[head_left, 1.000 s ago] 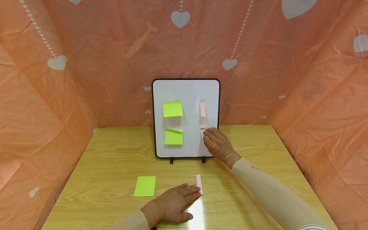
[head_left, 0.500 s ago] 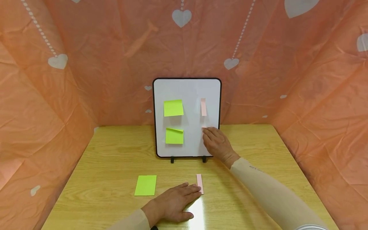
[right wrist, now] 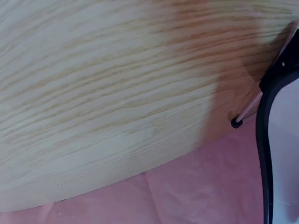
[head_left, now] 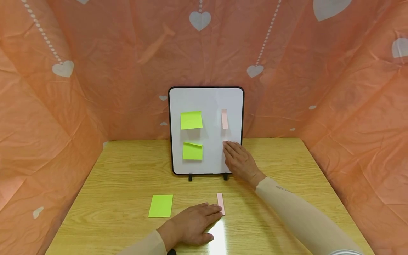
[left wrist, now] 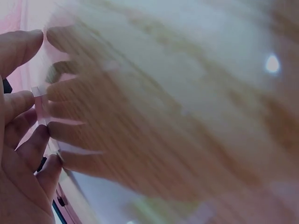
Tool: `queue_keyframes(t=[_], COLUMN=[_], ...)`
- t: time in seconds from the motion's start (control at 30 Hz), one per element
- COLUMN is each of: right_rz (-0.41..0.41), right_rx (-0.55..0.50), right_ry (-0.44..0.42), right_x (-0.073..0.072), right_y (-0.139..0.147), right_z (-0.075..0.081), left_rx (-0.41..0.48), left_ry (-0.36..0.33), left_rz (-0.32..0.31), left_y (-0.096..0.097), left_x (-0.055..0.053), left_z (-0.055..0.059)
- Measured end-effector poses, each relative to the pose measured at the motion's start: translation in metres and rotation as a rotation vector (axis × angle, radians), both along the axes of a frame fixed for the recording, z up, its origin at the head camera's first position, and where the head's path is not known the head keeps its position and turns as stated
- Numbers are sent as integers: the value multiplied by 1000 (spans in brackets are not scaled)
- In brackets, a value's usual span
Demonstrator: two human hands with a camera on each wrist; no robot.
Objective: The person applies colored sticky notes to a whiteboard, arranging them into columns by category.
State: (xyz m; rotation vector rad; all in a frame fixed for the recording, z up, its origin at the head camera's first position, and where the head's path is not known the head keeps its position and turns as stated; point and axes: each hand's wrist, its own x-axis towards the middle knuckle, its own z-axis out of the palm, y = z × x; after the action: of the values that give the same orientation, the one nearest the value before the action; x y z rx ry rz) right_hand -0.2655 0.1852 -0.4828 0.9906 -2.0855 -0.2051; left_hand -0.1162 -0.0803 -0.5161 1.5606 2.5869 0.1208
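Note:
A small whiteboard (head_left: pixel 207 99) stands upright on the table. Two green sticky notes (head_left: pixel 191 120) are stuck on its left half, and one narrow pink sticky note (head_left: pixel 224 119) at upper right. Lower down, my right hand (head_left: pixel 241 163) presses its extended fingers over a second pink sticky note (head_left: pixel 225 142), whose top edge alone shows. Palm down on the table, my left hand (head_left: pixel 196 224) touches a pad of narrow pink sticky notes (head_left: pixel 220 200) with its fingertips. The left wrist view shows these fingers (left wrist: pixel 39 144) mirrored in the glossy tabletop. My right hand is outside the right wrist view.
Left of my left hand lies a pad of green sticky notes (head_left: pixel 160 206). Two black feet (head_left: pixel 190 177) hold up the board. An orange cloth with hearts (head_left: pixel 137 88) surrounds the wooden table (head_left: pixel 121 170) at the back and sides.
My right hand's fingers have straightened from a pinch on the lower pink sticky note and now lie flatter against the board over it. My left hand has stayed in place.

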Motion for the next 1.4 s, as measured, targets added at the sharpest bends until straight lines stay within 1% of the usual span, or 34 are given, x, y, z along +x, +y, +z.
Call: queue_keyframes(t=[0.07,0.2,0.33,0.47,0.6,0.73,0.87,0.97,1.03,1.1,1.17,1.2,1.27,1.3,1.33,1.4], right_rz=[0,-19,-57,-95,-107,-92,-69,-57,-44,-32,-30,-34,-53,-71,-92,-132], right_rx=[11,45,73,103,112,89,82,105,114,113,114,117,126,133,142,156], right_ry=[6,-7,-43,-61,-50,-29,-6,11,9,-2,-8,-11,-16,-17,-21,-40], right_x=[1,3,7,10,11,9,5,3,1,1,1,2,4,6,7,11], right_y=[0,1,2,2,1,0,0,2,4,6,6,6,5,5,4,3], right_z=[0,-3,-5,-6,-6,-5,-3,-1,1,3,5,5,4,3,2,0], left_rx=[3,14,10,11,51,92,109,120,129,137,154,154,149,130,105,37], left_ry=[10,14,-14,-45,-67,-34,11,5,-1,0,48,95,221,293,361,463], left_rz=[-2,-3,15,34,47,51,38,36,48,76,114,128,156,168,178,190], left_y=[1,2,3,4,5,5,5,4,4,3,3,3,3,4,5,8], left_x=[-1,-1,-2,-4,-6,-10,-14,-16,-19,-23,-30,-36,-49,-57,-65,-81], left_z=[1,1,2,3,6,11,13,12,13,18,26,31,43,50,57,71])
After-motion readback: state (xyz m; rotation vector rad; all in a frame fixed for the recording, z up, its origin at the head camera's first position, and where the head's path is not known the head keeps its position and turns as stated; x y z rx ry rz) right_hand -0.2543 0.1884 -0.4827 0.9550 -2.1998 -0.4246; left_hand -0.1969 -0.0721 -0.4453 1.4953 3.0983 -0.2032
